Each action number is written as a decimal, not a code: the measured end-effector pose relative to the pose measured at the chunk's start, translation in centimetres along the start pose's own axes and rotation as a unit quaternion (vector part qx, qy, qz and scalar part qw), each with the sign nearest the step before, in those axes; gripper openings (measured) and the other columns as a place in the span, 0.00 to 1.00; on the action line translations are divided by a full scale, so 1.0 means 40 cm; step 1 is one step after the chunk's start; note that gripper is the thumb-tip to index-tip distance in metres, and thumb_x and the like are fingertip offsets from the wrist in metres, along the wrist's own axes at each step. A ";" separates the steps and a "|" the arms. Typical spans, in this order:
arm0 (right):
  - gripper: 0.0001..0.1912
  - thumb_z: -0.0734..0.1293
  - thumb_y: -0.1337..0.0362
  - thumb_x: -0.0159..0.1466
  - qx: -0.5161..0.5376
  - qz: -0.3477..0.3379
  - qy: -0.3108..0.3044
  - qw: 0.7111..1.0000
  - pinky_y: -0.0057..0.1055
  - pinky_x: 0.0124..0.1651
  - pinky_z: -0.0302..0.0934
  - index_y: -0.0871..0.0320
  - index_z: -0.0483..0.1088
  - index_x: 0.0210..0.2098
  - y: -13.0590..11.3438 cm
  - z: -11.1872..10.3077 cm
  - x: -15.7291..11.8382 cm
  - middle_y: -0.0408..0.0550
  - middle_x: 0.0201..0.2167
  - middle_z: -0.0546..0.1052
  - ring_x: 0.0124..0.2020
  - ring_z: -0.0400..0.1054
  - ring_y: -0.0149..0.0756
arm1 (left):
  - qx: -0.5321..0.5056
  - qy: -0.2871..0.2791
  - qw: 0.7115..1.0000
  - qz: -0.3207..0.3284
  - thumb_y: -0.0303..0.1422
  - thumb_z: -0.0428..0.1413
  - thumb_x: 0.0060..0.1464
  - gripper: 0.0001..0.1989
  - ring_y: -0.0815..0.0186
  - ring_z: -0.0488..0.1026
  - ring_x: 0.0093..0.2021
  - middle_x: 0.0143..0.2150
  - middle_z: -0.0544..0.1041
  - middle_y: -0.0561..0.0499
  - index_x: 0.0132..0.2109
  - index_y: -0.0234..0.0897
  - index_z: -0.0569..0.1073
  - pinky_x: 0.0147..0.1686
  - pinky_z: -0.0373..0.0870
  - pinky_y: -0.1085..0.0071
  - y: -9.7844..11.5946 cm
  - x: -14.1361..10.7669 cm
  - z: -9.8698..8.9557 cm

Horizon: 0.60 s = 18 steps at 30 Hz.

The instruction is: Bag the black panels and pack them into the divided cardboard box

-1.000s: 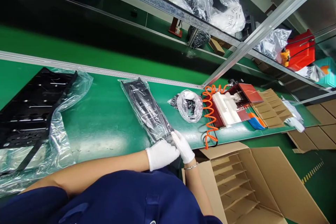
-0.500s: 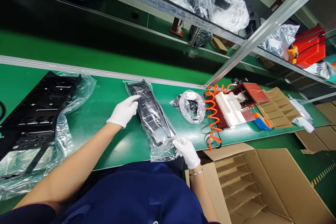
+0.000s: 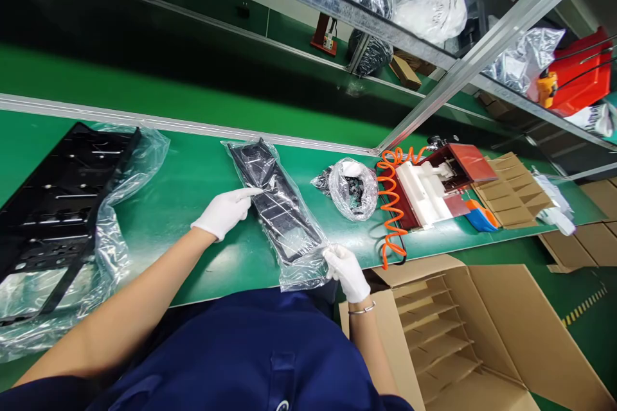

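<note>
Head view. Since the earlier frame, left hand (image 3: 224, 212) has shifted down along the bag (image 3: 303, 277); right hand (image 3: 348, 273) stays at its lower right corner, and the framing has drifted slightly.

Left: index laid out straight on the film, other fingers loosely curled, no grip seen. Right: fingers pinched together on the film. Black part (image 3: 285, 213) inside the bag, lying aslant on the green surface (image 3: 187, 205), loose end at the near edge.

Risks, my judgement: thin film could stretch or split if the right pinch pulls against the left press. Part's corners may poke through. Slick film on a smooth surface: bag could skate toward the near edge if pushed. Smooth white gloves may slip on it. A wide sweep right might catch the pouch (image 3: 340, 205) and spill its small black bits, or snag the orange hose (image 3: 391, 205).

Materials: film clear, crinkled, glossy. Part long, narrow, rimmed, apparently rigid. Big panel (image 3: 53, 196) at left, black, with slots and bright flecks, on rumpled film. Hose springy, coiled. Box (image 3: 501, 308) of brown card, flaps open, with thin dividers.
</note>
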State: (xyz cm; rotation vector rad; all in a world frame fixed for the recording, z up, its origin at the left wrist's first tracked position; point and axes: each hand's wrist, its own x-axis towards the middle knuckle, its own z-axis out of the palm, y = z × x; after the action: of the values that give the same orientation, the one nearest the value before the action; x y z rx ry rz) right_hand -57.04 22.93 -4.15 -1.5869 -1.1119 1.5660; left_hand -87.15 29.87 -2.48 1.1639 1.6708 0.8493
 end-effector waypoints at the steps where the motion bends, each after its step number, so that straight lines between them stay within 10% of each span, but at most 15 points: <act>1: 0.15 0.70 0.49 0.55 -0.005 0.001 -0.001 1.000 0.29 0.19 0.47 0.52 0.66 0.25 0.000 0.000 0.000 0.36 0.13 0.61 0.13 0.51 0.29 | 0.003 0.000 1.000 -0.009 0.34 0.49 0.47 0.28 0.68 0.59 0.19 0.17 0.64 0.56 0.54 0.30 0.77 0.20 0.58 0.73 -0.004 0.000 0.003; 7: 0.15 0.70 0.49 0.56 -0.009 0.004 0.005 1.000 0.29 0.18 0.47 0.53 0.69 0.28 -0.004 -0.014 -0.008 0.35 0.13 0.63 0.13 0.53 0.28 | 0.077 -0.026 0.995 0.058 0.37 0.47 0.52 0.28 0.65 0.66 0.24 0.20 0.70 0.54 0.57 0.35 0.76 0.28 0.67 0.71 -0.014 -0.051 0.007; 13: 0.18 0.69 0.47 0.55 -0.059 0.004 0.068 0.996 0.31 0.21 0.57 0.56 0.72 0.33 -0.010 -0.077 -0.012 0.35 0.14 0.64 0.15 0.56 0.30 | 0.208 -0.117 0.966 0.098 0.35 0.48 0.50 0.22 0.55 0.78 0.44 0.45 0.83 0.45 0.46 0.41 0.82 0.49 0.71 0.62 -0.047 -0.110 0.024; 18: 0.17 0.67 0.50 0.60 -0.060 -0.097 0.173 0.978 0.35 0.33 0.67 0.57 0.72 0.40 -0.060 -0.121 -0.004 0.42 0.26 0.72 0.25 0.66 0.35 | 0.070 -0.014 0.997 0.034 0.34 0.49 0.50 0.17 0.62 0.70 0.26 0.27 0.76 0.51 0.43 0.41 0.79 0.31 0.70 0.66 -0.070 -0.113 0.003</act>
State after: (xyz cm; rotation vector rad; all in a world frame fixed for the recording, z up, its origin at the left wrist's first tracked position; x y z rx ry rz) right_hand -52.55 24.41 -1.52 -1.6941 -1.1422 1.0629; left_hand -87.27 24.68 -3.71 1.3291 1.6979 0.7643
